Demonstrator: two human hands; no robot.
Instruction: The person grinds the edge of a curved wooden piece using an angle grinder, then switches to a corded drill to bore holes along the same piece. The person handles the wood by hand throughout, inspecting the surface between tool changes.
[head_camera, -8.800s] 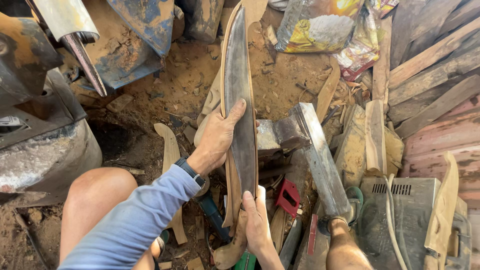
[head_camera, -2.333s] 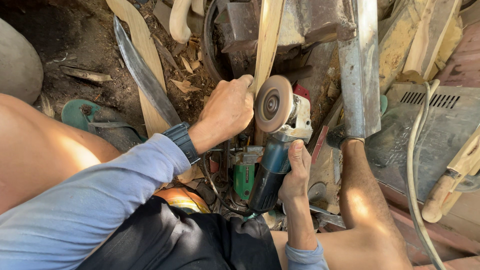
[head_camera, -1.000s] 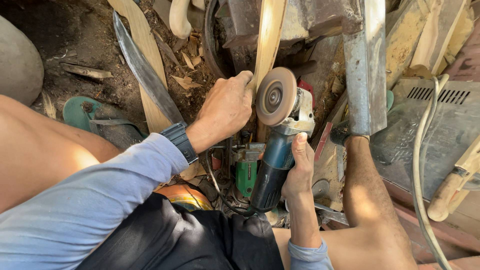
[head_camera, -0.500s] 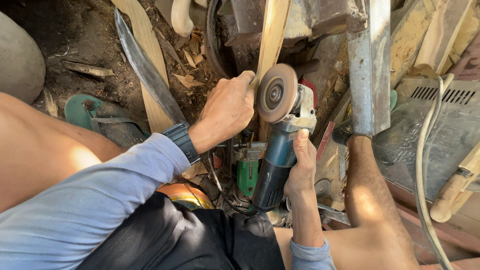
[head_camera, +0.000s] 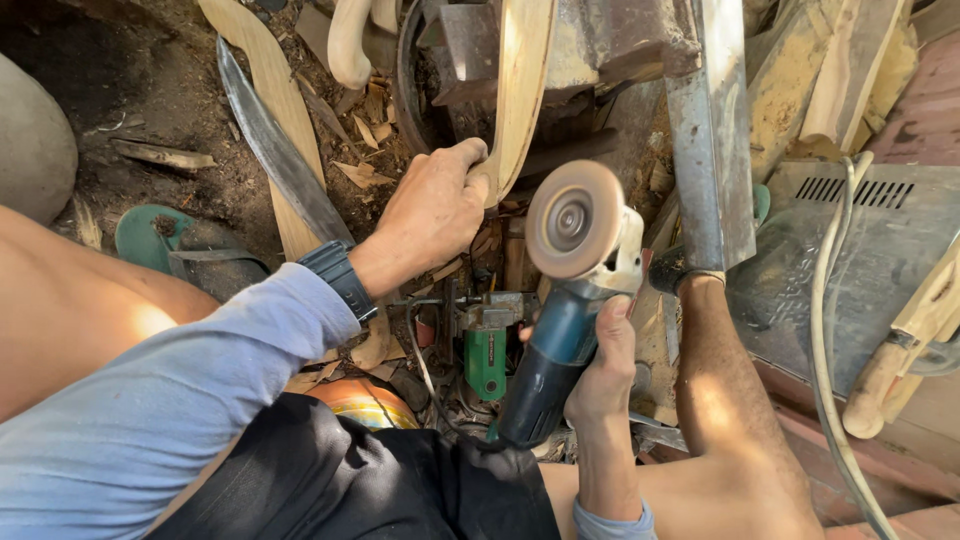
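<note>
My left hand (head_camera: 432, 212) grips the lower end of a long pale curved wooden piece (head_camera: 522, 90) that runs up and away from me. My right hand (head_camera: 603, 370) holds a blue-bodied angle grinder (head_camera: 560, 330) by its body. Its round sanding disc (head_camera: 573, 220) faces up, just right of the wooden piece and apart from it. A dark watch sits on my left wrist. Both my knees frame the work spot.
A long dark steel blade (head_camera: 285, 160) lies on a wooden plank (head_camera: 270, 90) at the left. A flat metal bar (head_camera: 712, 140) stands right of the disc. A green tool (head_camera: 486, 355) lies between my legs. A grey vented metal box (head_camera: 870, 250) and white cord (head_camera: 825, 330) are at right.
The grinder has shifted slightly right and down, so the disc stands off the wooden piece. My left hand keeps its grip on the wood.
</note>
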